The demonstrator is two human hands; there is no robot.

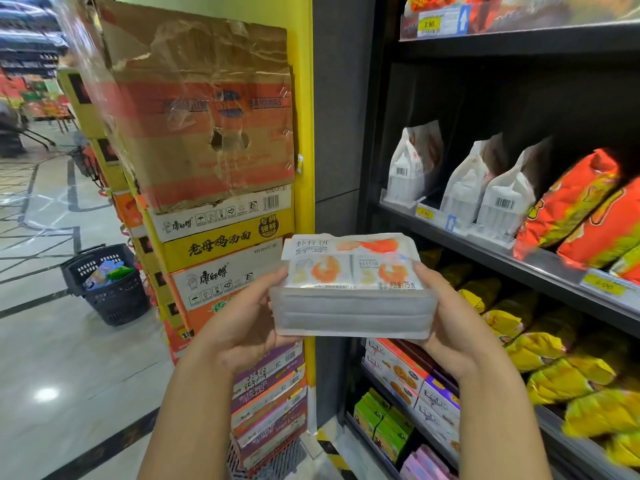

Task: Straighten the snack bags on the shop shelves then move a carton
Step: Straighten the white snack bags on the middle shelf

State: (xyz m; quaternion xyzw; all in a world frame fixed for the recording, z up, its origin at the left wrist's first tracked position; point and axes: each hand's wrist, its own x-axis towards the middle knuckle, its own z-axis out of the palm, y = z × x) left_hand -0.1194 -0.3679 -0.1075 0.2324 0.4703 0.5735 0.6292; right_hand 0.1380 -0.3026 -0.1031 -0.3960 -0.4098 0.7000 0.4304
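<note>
The stack of snack bags point(349, 299) at centre is smooth, faintly glossy white plastic film. At eleven o'clock the carton point(221, 174) is matt brown cardboard, torn and rough, under wrinkled shiny tape point(173, 114). At eight o'clock the floor point(52, 358) is polished, reflective tile and the basket point(114, 299) is black plastic mesh. At three o'clock the orange bags point(571, 206) are crinkled, glossy plastic.

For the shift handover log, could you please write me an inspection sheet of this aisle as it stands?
Surface: black shelf partly stocked, gaps behind the white bags.
Job's things: stack of snack bags held before the shelf; white bags stand upright; worn banana carton tops a pile of cartons.
Clutter: black basket on the floor, holding goods.
Grippers: left hand and right hand grip the stack's ends.
Cables: nothing seen.
Surroundings: orange bags and yellow bags on shelves; tiled floor.
</note>
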